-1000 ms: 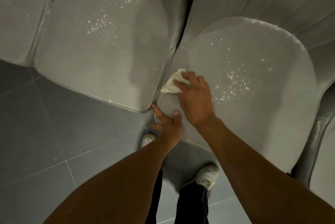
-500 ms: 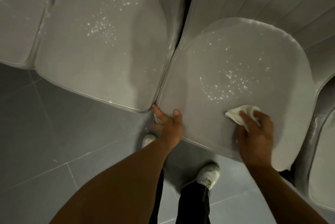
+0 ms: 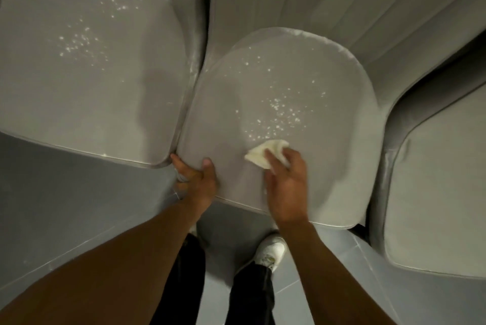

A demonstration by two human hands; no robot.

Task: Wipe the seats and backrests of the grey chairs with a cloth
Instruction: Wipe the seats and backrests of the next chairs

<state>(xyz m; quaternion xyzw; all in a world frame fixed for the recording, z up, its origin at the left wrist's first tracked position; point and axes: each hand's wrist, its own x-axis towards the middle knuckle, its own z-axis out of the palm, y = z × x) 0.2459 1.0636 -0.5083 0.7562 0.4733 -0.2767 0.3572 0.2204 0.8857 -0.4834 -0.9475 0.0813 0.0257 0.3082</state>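
Directly below me is a grey chair seat (image 3: 328,140) speckled with white crumbs (image 3: 278,117) near its middle. My right hand (image 3: 286,185) presses a small white cloth (image 3: 263,154) on the front part of this seat, just below the crumbs. My left hand (image 3: 197,180) grips the seat's front left corner, thumb on top. The ribbed backrest (image 3: 328,1) rises behind it. A second grey seat (image 3: 92,88) to the left also carries white crumbs (image 3: 79,43).
A third grey seat (image 3: 441,193) fills the right edge. Grey tiled floor (image 3: 65,193) lies in front of the chairs. My black trousers and a white shoe (image 3: 271,251) stand close to the middle seat's front edge.
My right hand has swept the cloth from the seat's left edge to its right front, then back toward the middle. My left hand has kept its grip on the corner.
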